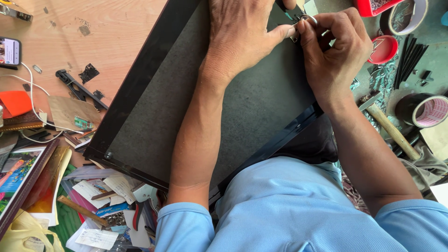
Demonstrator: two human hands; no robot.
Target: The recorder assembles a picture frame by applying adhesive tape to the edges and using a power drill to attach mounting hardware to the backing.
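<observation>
Nearest us, the black picture frame (140, 88) leans face-down against the lap, its grey backing board (261, 102) turned up, hammer (389, 128) and tape roll (429, 111) lying off to the right. At the far edge, the left hand (242, 35) presses flat, thumb pinching a small metal hanger (303, 21), while the right hand (333, 46) clenches round the same piece – best kept steady, square to the rail, fingertips meeting right on it

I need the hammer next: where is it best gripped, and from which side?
Probably the bare wooden handle of the hammer, near its free lower end, coming from above on the right. It lies flat and slanted beside the right hand, and its head end is tucked against the black frame and that forearm.
</observation>
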